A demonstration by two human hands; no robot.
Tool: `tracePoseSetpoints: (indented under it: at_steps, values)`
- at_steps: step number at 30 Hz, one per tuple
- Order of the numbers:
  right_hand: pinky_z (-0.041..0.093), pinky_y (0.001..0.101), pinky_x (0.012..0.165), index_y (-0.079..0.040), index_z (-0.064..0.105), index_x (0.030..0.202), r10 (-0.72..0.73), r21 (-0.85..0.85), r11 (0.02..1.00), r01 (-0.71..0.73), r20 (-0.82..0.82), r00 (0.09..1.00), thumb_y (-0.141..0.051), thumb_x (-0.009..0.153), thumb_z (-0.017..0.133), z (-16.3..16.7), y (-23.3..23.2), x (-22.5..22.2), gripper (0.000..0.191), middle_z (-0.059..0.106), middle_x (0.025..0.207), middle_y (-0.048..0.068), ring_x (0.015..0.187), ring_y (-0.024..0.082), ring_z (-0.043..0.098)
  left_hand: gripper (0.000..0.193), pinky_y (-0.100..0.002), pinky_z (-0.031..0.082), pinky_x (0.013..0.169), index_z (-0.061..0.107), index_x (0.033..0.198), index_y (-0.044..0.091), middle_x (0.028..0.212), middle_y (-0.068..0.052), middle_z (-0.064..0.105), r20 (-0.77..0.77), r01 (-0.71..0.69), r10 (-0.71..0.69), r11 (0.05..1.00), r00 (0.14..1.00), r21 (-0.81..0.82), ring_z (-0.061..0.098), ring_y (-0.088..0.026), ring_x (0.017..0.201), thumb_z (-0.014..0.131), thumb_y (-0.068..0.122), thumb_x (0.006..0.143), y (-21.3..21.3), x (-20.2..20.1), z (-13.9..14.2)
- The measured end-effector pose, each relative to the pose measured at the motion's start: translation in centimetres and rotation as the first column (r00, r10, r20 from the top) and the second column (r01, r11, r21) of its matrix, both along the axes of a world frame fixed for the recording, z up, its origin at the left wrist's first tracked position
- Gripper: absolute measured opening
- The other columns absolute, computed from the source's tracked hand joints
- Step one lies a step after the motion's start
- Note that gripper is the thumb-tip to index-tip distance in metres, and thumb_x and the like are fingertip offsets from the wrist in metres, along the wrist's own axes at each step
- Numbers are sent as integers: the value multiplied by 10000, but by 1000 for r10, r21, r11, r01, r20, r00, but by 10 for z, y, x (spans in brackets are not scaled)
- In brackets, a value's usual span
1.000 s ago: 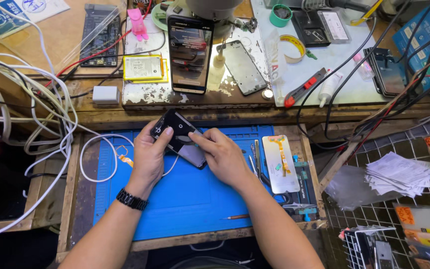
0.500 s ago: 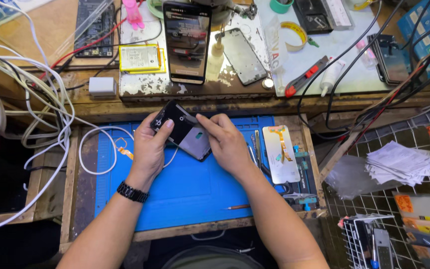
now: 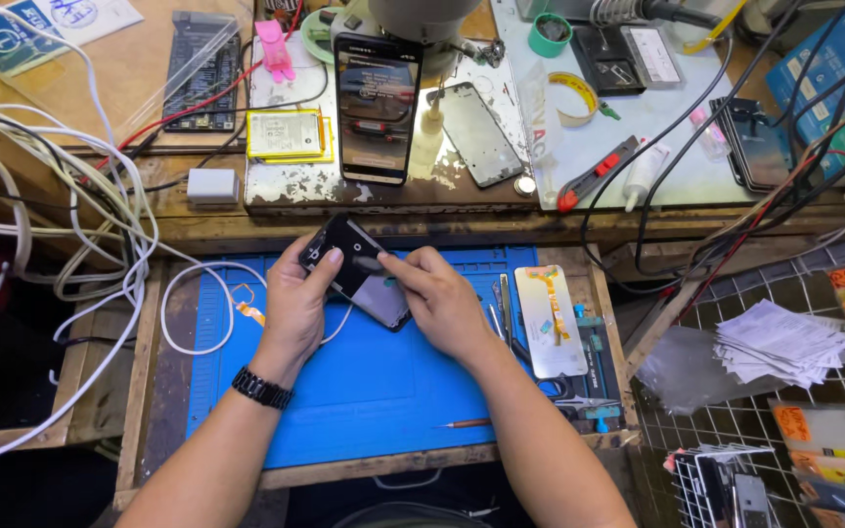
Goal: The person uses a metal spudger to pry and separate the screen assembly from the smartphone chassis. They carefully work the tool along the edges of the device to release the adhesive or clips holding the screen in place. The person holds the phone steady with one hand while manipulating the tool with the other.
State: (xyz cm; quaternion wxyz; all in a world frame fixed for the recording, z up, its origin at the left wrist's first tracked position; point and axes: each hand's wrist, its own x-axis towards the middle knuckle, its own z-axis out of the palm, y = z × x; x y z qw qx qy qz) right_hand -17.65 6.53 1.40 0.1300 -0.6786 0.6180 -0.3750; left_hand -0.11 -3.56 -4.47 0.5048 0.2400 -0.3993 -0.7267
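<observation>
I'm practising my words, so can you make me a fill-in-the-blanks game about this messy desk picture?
1. Both hands hold a dark ____ above the mat.
2. The mat under the hands is coloured ____.
3. The left hand has a black ____ on its wrist.
4. The right hand presses its ____ onto the device.

Missing words: phone; blue; watch; fingertips

Dark phone, tilted, held above blue mat.
</observation>
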Motion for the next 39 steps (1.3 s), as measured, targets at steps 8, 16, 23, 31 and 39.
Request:
tracePoseSetpoints:
  at_steps: [8, 16, 23, 31, 39]
  values:
    - [542, 349, 798, -144, 666, 1358, -69, -42, 997, 70, 24, 997, 33, 901, 623, -1, 2, 0, 492, 628, 1047, 120, 931, 292, 665, 282, -250, 540, 935, 649, 1266, 0, 1128, -36, 725, 1, 11, -11, 1000, 1000, -6, 671, -93, 1013, 663, 26, 986, 4, 0, 4]
    - [545, 356, 801, -132, 661, 1351, 17, -40, 999, -16, 41, 999, 12, 931, 620, -2, 2, -2, 446, 624, 1041, 113, 919, 289, 665, 267, -259, 544, 895, 656, 1267, -14, 1104, -40, 724, 2, 14, -14, 1000, 1000, 4, 666, -97, 974, 672, 32, 1005, 2, 0, 2]
    - [539, 357, 766, -134, 679, 1334, -29, 52, 998, 26, 47, 998, -13, 939, 624, 1, -1, -1, 416, 626, 986, 114, 875, 278, 671, 282, -262, 547, 897, 650, 1270, -15, 1113, -54, 724, 16, -12, 11, 1000, 1000, 14, 673, -107, 983, 679, 34, 994, -2, -1, 3]
    - [543, 360, 783, -144, 676, 1337, -77, 30, 997, 77, 21, 997, -26, 947, 627, 0, 1, -3, 410, 633, 1012, 107, 904, 279, 677, 287, -263, 548, 934, 650, 1273, -14, 1131, -52, 724, 5, -2, 2, 1000, 1000, 3, 678, -103, 1009, 671, 39, 991, 1, 0, 1]
    - [550, 364, 780, -136, 674, 1339, -48, 10, 999, 47, 26, 999, -4, 929, 611, 6, 7, 0, 435, 636, 1049, 114, 913, 294, 681, 277, -281, 566, 896, 641, 1267, -7, 1118, -57, 722, -6, 20, -20, 998, 1000, 65, 684, -115, 984, 669, 38, 995, 4, 3, 1]
